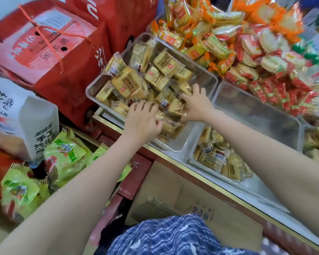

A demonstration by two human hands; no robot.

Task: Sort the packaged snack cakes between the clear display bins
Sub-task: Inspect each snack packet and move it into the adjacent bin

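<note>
Yellow cakes (127,83) in clear wrappers are piling up in the bin (94,87) at the left end of the counter (201,173), heaped above its rim. Both hands are digging into the near side of that pile: the left hand (142,124) is lying on top with fingers curling round a packet at its tips, and the right hand (197,103) is spreading wide, fingertips pressing on the wrappers. Just beside it, the next bin (256,115) is looking frosted, so can't tell what's inside. More cakes are sitting in a lower bin (193,153). Orange snacks (228,34) are heaping behind, red boxes (50,46) and green bags (66,155) off left.
</note>
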